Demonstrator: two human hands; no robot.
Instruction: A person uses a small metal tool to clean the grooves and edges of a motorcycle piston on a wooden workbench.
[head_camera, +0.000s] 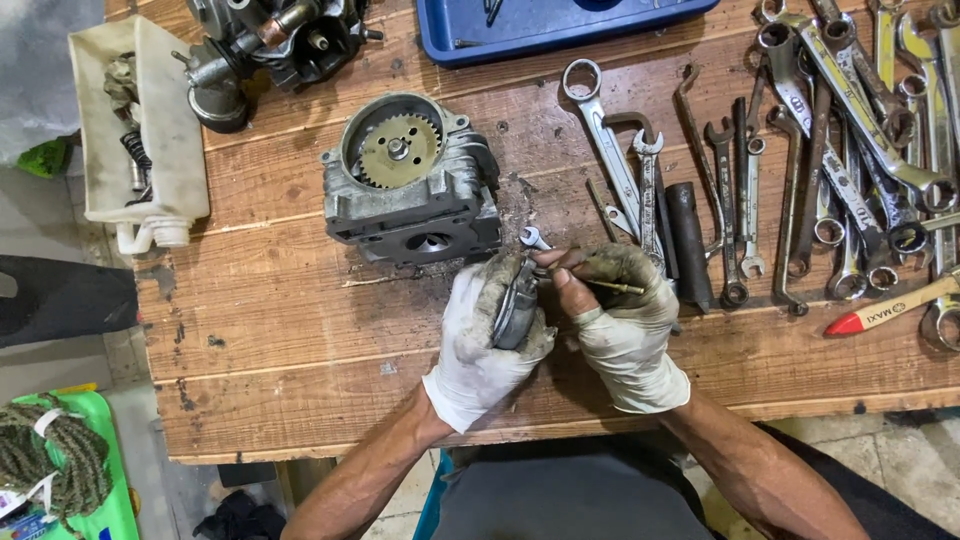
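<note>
The wooden counter (300, 370) carries the grey engine housing (410, 180). Just in front of it, the left hand (485, 335) has its grip closed around a round metal part (515, 305). The right hand (625, 325) pinches a thin metal rod (615, 287) against that part.

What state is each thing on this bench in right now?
Left hand: gloved, wrapped around a round metal part.
Right hand: gloved, pinching a thin tool against that part.
Engine casing: open, sprocket exposed.
Wrenches: lying loose on the table.
White container: open, holding springs.
</note>
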